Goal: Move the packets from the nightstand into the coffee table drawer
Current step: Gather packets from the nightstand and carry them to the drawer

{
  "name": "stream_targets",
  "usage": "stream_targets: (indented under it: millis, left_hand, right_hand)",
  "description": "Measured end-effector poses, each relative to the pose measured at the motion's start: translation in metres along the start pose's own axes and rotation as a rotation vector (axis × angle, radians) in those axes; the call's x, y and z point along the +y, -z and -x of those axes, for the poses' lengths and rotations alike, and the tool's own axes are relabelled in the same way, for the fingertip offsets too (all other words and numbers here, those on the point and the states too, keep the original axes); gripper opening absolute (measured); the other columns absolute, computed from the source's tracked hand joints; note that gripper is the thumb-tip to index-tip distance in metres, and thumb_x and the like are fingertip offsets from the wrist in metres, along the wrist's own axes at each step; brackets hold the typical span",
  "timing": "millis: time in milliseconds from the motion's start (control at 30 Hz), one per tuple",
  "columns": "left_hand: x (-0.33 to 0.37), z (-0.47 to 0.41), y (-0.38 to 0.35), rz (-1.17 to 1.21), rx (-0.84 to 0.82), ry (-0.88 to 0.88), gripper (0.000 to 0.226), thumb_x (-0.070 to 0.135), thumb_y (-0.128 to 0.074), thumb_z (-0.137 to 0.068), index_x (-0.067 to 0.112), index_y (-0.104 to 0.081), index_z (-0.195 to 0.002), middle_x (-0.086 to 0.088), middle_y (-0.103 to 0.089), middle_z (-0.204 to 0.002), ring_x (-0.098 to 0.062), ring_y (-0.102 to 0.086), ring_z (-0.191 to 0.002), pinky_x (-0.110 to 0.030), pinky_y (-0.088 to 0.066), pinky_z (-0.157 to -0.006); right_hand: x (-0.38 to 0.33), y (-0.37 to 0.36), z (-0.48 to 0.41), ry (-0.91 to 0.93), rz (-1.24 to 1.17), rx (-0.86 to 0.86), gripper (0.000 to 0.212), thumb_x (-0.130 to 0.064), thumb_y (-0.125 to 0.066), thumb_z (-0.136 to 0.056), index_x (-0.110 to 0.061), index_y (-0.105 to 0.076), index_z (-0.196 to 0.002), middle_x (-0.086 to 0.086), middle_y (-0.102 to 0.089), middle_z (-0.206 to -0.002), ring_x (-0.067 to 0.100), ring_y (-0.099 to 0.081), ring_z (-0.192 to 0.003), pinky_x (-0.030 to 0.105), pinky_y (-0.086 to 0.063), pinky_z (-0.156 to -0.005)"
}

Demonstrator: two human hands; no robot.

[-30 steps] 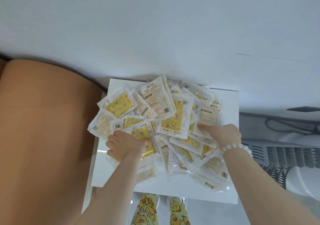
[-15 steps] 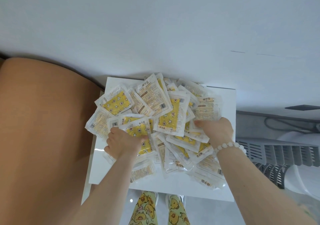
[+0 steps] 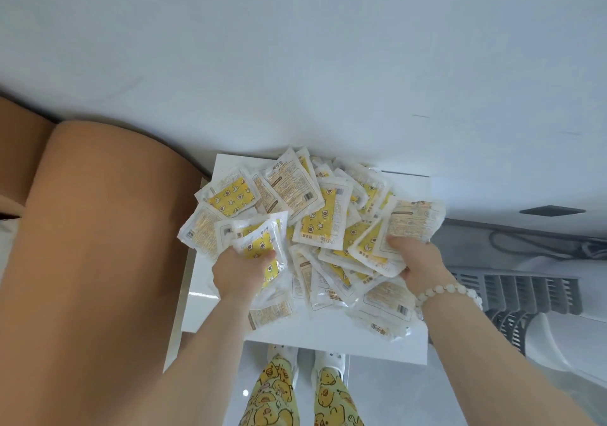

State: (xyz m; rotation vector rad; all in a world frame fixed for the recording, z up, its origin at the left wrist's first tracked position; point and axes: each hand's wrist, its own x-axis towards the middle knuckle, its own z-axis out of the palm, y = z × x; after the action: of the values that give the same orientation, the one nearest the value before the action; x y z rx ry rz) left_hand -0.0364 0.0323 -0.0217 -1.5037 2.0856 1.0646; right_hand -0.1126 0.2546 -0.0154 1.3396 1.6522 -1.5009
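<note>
A heap of several white-and-yellow packets (image 3: 315, 218) covers the white nightstand (image 3: 331, 340). My left hand (image 3: 238, 271) grips a small bunch of packets (image 3: 262, 245) at the heap's left side, thumb on top. My right hand (image 3: 418, 261), with a white bead bracelet at the wrist, grips another bunch of packets (image 3: 412, 222) at the heap's right side, lifted a little above the rest. The coffee table drawer is not in view.
A tan padded headboard or bed side (image 3: 92, 261) stands close on the left of the nightstand. A white wall (image 3: 295, 64) is behind it. On the right sits a grey vented appliance (image 3: 515, 291) with cables (image 3: 542, 245). My legs in duck-print trousers (image 3: 295, 392) stand at the front edge.
Both hands have closed on packets and raised them: the left bunch now tilts up from the heap, and the right bunch has been pulled up and to the right.
</note>
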Motion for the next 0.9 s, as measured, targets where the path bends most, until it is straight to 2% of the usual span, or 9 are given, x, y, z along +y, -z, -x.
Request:
stream_targets:
  millis: [100, 200, 333, 433, 467, 567, 700, 800, 900]
  left_hand:
    - [0.004, 0.017, 0.021, 0.076, -0.02, -0.009, 0.045, 0.038, -0.082, -0.069, 0.005, -0.064, -0.095, -0.005, -0.066, -0.089, -0.025, -0.064, -0.087, -0.035, -0.054, -0.076]
    - [0.012, 0.041, 0.043, 0.149, -0.047, -0.046, 0.043, 0.034, -0.083, -0.07, 0.011, -0.065, -0.102, -0.002, -0.068, -0.095, -0.023, -0.065, -0.09, -0.036, -0.055, -0.081]
    - [0.024, 0.068, 0.073, 0.311, -0.084, -0.061, 0.035, 0.024, -0.083, -0.07, 0.016, -0.065, -0.099, 0.0, -0.067, -0.093, -0.021, -0.065, -0.09, -0.037, -0.054, -0.085]
    - [0.03, 0.085, 0.101, 0.439, -0.124, -0.078, 0.027, 0.017, -0.083, -0.07, 0.017, -0.065, -0.091, 0.002, -0.067, -0.088, -0.017, -0.065, -0.083, -0.032, -0.054, -0.079]
    - [0.031, 0.09, 0.112, 0.484, -0.133, -0.083, 0.024, 0.016, -0.083, -0.07, 0.018, -0.066, -0.087, 0.002, -0.069, -0.088, -0.017, -0.066, -0.082, -0.033, -0.055, -0.08]
    - [0.024, 0.108, 0.143, 0.616, -0.12, -0.074, 0.022, 0.012, -0.083, -0.069, 0.021, -0.066, -0.08, 0.002, -0.07, -0.086, -0.02, -0.068, -0.087, -0.038, -0.056, -0.084]
    - [-0.009, 0.137, 0.178, 0.767, -0.054, -0.019, 0.025, 0.011, -0.084, -0.068, 0.016, -0.068, -0.088, -0.004, -0.072, -0.097, -0.023, -0.07, -0.093, -0.042, -0.056, -0.087]
    - [-0.047, 0.159, 0.199, 0.881, 0.027, 0.042, 0.028, 0.009, -0.084, -0.068, 0.014, -0.069, -0.092, -0.006, -0.073, -0.099, -0.024, -0.07, -0.092, -0.042, -0.056, -0.085]
    - [-0.087, 0.179, 0.219, 0.988, 0.122, 0.083, 0.025, 0.009, -0.082, -0.07, 0.015, -0.068, -0.091, -0.004, -0.072, -0.096, -0.022, -0.07, -0.089, -0.038, -0.057, -0.08]
  right_hand:
    - [-0.001, 0.015, 0.023, 0.011, -0.02, -0.014, 0.046, -0.002, -0.065, -0.086, -0.004, -0.05, -0.13, 0.015, -0.061, -0.12, 0.032, -0.06, -0.109, 0.042, -0.051, -0.089]
    - [-0.004, 0.024, 0.053, 0.026, 0.024, -0.056, 0.046, -0.003, -0.067, -0.084, -0.006, -0.054, -0.128, 0.014, -0.062, -0.121, 0.032, -0.061, -0.109, 0.047, -0.049, -0.095]
    - [-0.011, 0.017, 0.093, 0.03, 0.123, -0.168, 0.042, -0.005, -0.068, -0.082, -0.01, -0.058, -0.123, 0.011, -0.062, -0.123, 0.029, -0.058, -0.114, 0.048, -0.045, -0.101]
    - [-0.021, 0.003, 0.126, 0.049, 0.211, -0.257, 0.023, -0.012, -0.072, -0.079, -0.016, -0.064, -0.101, 0.007, -0.058, -0.124, 0.029, -0.051, -0.12, 0.048, -0.041, -0.104]
    - [-0.025, -0.002, 0.138, 0.065, 0.246, -0.288, 0.021, -0.015, -0.072, -0.079, -0.016, -0.064, -0.098, 0.005, -0.056, -0.123, 0.027, -0.049, -0.12, 0.047, -0.04, -0.105]
    - [-0.033, -0.019, 0.169, 0.133, 0.326, -0.401, 0.035, -0.016, -0.069, -0.083, -0.011, -0.061, -0.117, 0.001, -0.058, -0.107, 0.022, -0.052, -0.109, 0.036, -0.045, -0.091]
    - [-0.032, -0.04, 0.205, 0.187, 0.421, -0.559, 0.041, -0.009, -0.068, -0.084, -0.008, -0.058, -0.123, 0.009, -0.066, -0.112, 0.027, -0.065, -0.097, 0.039, -0.055, -0.077]
    - [-0.019, -0.057, 0.231, 0.233, 0.568, -0.631, 0.044, -0.008, -0.069, -0.082, -0.007, -0.056, -0.125, 0.012, -0.066, -0.115, 0.029, -0.065, -0.102, 0.044, -0.055, -0.083]
    - [0.008, -0.083, 0.261, 0.273, 0.722, -0.713, 0.044, -0.007, -0.07, -0.082, -0.005, -0.057, -0.123, 0.013, -0.066, -0.116, 0.029, -0.065, -0.102, 0.044, -0.054, -0.085]
